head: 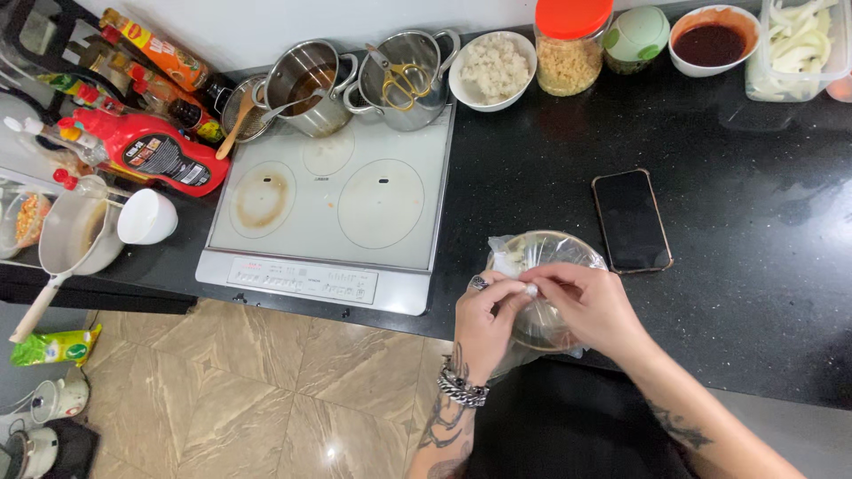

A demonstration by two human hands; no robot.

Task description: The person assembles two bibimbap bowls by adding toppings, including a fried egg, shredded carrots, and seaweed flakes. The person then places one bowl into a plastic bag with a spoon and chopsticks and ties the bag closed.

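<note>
Both hands meet over a clear glass bowl (543,266) covered in plastic wrap (510,253), which sits at the near edge of the black table (754,231). The left hand (486,321) and the right hand (590,306) each pinch the wrap at the bowl's near rim, fingertips almost touching. A dark phone (631,220) lies just beside the bowl. On the far left a red squeeze bottle (146,153) with a dark label lies on its side near the white cooktop (333,208). A jar with an orange lid (569,44) stands at the back.
</note>
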